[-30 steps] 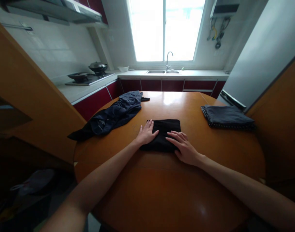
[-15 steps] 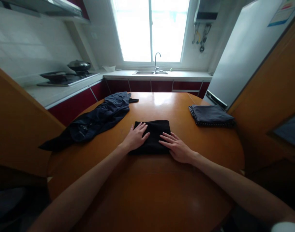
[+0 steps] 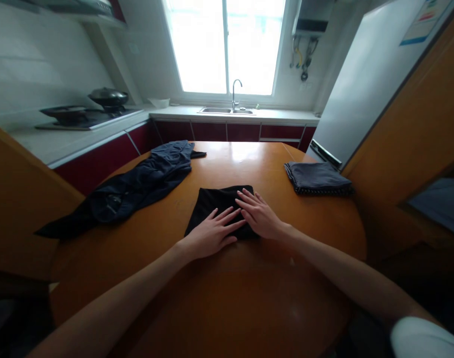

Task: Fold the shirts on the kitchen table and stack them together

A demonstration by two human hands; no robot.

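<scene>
A folded black garment (image 3: 215, 200) lies flat on the wooden table (image 3: 227, 288) in front of me; its exact kind does not show. My left hand (image 3: 214, 231) rests across its near part, fingers stretched out and pointing right. On its right part lies my right hand (image 3: 259, 214), palm down with the fingers extended. The fingertips of the left hand come close to the right hand's fingers. Both hands cover some of the cloth, and neither grasps it.
Crumpled dark blue and black clothes (image 3: 141, 181) stretch along the table's left side. A folded grey stack of cloth (image 3: 318, 178) sits at the right. Behind the table are a counter with a sink (image 3: 215, 110), a stove with pans (image 3: 108, 97) and a fridge (image 3: 355, 84).
My left hand has slid down to the near part of the black garment. My right hand has moved up and inward on it. The view has shifted slightly.
</scene>
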